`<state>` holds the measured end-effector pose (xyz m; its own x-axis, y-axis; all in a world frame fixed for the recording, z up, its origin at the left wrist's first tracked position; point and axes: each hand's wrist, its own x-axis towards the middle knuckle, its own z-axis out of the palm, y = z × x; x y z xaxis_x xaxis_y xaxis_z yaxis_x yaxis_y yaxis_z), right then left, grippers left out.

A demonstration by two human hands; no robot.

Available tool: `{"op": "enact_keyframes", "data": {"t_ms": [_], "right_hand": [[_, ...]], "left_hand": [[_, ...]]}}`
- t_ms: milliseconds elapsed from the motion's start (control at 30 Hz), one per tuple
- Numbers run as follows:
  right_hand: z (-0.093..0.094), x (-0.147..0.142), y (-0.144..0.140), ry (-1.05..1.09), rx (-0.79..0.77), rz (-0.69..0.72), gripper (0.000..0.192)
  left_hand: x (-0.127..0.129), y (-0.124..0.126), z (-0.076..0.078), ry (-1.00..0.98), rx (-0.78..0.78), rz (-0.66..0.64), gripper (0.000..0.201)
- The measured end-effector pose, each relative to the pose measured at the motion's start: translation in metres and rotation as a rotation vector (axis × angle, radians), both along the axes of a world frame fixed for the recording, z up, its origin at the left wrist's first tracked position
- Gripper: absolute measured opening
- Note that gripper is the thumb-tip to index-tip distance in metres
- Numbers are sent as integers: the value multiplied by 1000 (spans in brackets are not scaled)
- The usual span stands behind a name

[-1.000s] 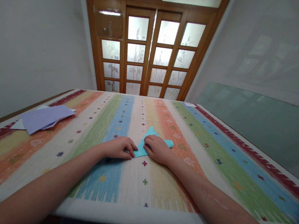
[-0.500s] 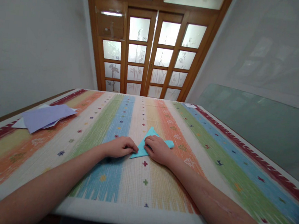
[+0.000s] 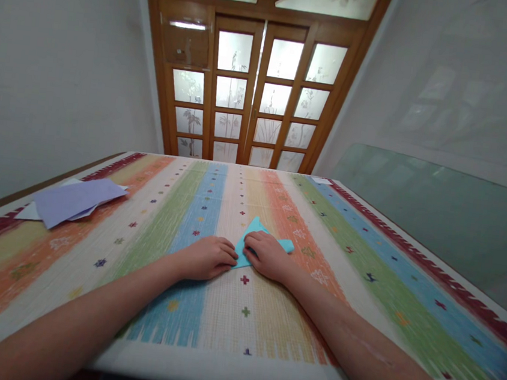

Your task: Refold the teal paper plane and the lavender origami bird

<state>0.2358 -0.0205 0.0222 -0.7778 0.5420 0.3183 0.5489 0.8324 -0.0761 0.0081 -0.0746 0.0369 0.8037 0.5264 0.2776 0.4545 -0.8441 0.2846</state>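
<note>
Two bare hands worked at the middle of the table (image 3: 366, 238), which was covered by a striped cloth in green, blue, cream, orange and red bands dotted with small crosses. Farthest left, close to the table's left edge and towards its far left corner, lay a loose stack of lavender paper sheets (image 3: 75, 200), with white sheets showing beneath them, well apart from the hands. Moving right, the left hand (image 3: 206, 258) rested palm down on the blue stripe, its fingers held together and curled slightly, the fingertips pressing on the near left edge of the folded turquoise paper (image 3: 255, 238). That paper lay flat on the cloth about midway between the left and right edges and somewhat nearer the near edge than the far one, one point aimed at the far edge and a short flap sticking out to the right. Just beside the left hand, the right hand (image 3: 265, 255) lay on top of the paper, fingers close together and bent, pressing it down; whether the thumb pinched an edge could not be told. Both forearms reached in over the near edge. Beyond the far edge stood a wooden door with frosted glass panes (image 3: 254, 93), and along the right wall leaned a greenish glass panel (image 3: 450, 217).
</note>
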Motion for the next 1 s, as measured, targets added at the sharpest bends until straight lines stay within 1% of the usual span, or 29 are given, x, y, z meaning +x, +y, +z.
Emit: {"op": "enact_keyframes", "data": {"t_ms": [100, 233, 333, 433, 533, 633, 800, 1000], "right_hand": [[0, 0, 0, -2, -8, -6, 15], [-2, 4, 4, -5, -23, -51, 17], [-5, 13, 11, 1, -43, -118, 30], [-7, 23, 18, -6, -67, -223, 46], [-9, 30, 22, -39, -105, -309, 53], [-12, 33, 25, -75, -135, -344, 56], [-16, 36, 30, -99, -141, -396, 54], [-13, 39, 31, -94, -165, -442, 56]], "left_hand": [[4, -3, 0, 1, -5, -23, 32], [4, -4, -2, 24, 1, 8, 38], [5, -6, -2, 50, 21, 47, 37], [8, -9, -1, 66, 54, 77, 35], [10, -12, 0, 69, 67, 85, 34], [9, -14, -1, 76, 50, 67, 38], [7, -14, -3, 117, 20, 55, 47], [6, -13, -4, 175, 19, 37, 61]]}}
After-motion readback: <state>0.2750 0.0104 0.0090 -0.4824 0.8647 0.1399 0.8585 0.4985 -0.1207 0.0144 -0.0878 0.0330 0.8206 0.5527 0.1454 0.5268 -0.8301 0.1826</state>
